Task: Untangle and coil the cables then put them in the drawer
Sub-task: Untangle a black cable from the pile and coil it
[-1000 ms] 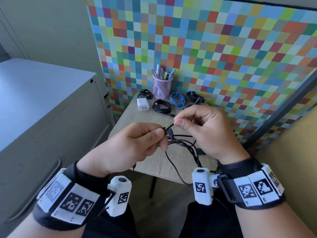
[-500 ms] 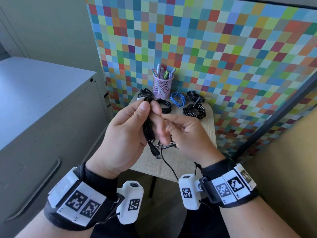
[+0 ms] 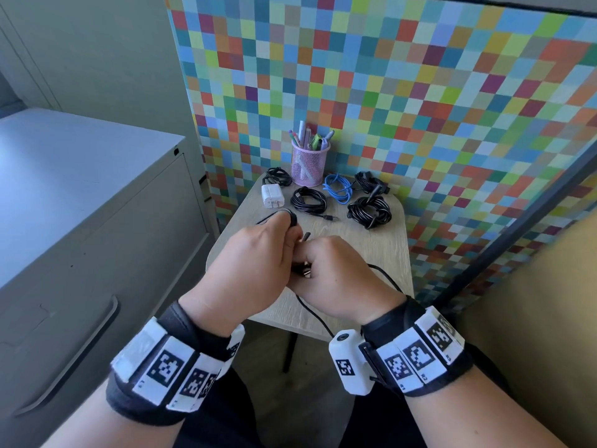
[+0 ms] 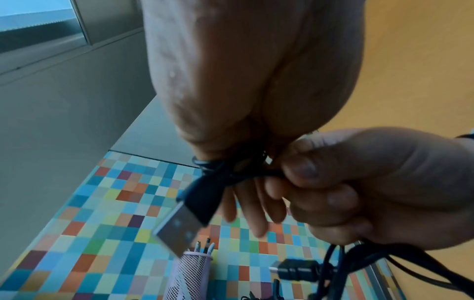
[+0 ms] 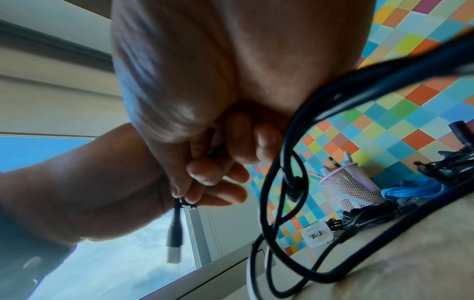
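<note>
Over the near edge of the small table (image 3: pixel 381 250) I see my left hand (image 3: pixel 255 263) and right hand (image 3: pixel 336 279) both pinching the black cable (image 4: pixel 231 172), its USB plug (image 4: pixel 179 229) dangling, coiled cables (image 3: pixel 308 200) beyond.

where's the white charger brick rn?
Head view: white charger brick lies at the small table's far-left, between two black cable coils, left of the pink pen cup.
</note>
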Tool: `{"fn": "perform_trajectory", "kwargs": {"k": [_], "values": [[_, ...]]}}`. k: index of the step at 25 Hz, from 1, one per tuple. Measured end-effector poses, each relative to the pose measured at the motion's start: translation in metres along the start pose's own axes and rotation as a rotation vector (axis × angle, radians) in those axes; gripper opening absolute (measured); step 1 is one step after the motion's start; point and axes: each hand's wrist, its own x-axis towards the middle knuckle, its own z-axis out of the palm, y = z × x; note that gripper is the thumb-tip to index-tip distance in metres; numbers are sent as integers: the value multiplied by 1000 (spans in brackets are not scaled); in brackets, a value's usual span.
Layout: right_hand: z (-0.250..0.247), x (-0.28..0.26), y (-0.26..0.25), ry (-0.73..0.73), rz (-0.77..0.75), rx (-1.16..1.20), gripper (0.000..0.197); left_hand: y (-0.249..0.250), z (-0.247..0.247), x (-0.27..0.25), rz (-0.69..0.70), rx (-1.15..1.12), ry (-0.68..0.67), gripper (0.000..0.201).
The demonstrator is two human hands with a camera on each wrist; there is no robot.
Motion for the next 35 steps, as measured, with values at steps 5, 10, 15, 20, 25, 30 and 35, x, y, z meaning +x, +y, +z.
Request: {"fn": "perform_trajectory", "kwargs": {"k": [5, 10, 15, 20, 25, 30, 35], "values": [[2, -3, 9, 81, -40, 143, 14, 4, -10, 5, -55, 18, -227, 34], [-4, -8, 15, 148, -1, 242, 11, 3, -9, 9, -126, 20, -325, 37], [-16, -11, 17, 114, 29, 240, 18, -2, -13, 12, -209, -51, -474, 40], [-25, -9, 24, 96, 48, 185, 30, -9, -19, 4, -299, -654, -538, 29], [-24, -8, 37, 5, 188, 141, 52, -5, -20, 6, -297, -1122, -131, 26], [-26, -5, 36, -58, 331, -45, 50, 12, -24, 7, -183, -1221, -48, 26], [-35, 1, 35, 14, 415, -116, 29, 19, -32, 5, -112, -1303, 36, 24]]}}
